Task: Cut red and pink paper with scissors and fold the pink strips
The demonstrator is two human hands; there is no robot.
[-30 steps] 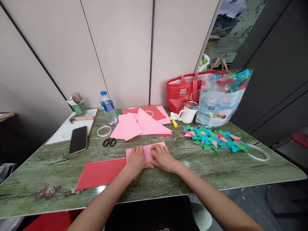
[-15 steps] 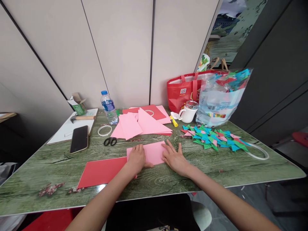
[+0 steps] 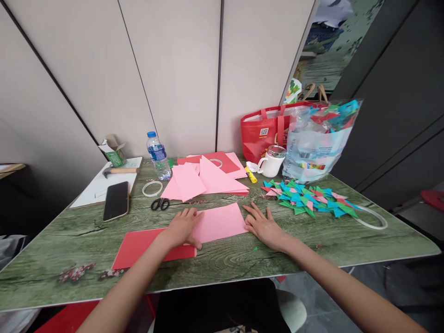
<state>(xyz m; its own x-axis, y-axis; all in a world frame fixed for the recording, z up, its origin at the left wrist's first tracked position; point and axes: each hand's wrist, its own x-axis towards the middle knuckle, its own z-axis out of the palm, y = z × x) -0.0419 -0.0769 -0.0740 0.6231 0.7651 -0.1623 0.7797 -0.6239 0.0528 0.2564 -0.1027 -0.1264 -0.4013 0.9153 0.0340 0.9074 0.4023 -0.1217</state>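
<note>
A pink sheet of paper [image 3: 220,223] lies on the table in front of me, a flat strip slanting slightly up to the right. My left hand [image 3: 183,227] rests over its left end, palm down, thumb apart from the fingers. At the right edge of the sheet is my right hand [image 3: 264,227], fingers spread and lying flat. Red paper [image 3: 145,245] sits partly under my left hand and forearm. Beyond the sheet are more pink papers [image 3: 218,178] in a loose pile, with black-handled scissors [image 3: 160,204] at their left.
Folded coloured paper pieces [image 3: 308,199] lie at the right beside a white ring [image 3: 374,217]. Farther back stand a white mug [image 3: 272,163], a glue stick [image 3: 250,175], a red bag [image 3: 256,132] and a plastic bag [image 3: 312,152]. Leftward are a bottle [image 3: 158,157], phone [image 3: 116,200] and hammer [image 3: 121,170].
My left hand has slid left along the pink sheet, uncovering more of it. The sheet's right edge and my right hand have shifted slightly right.
</note>
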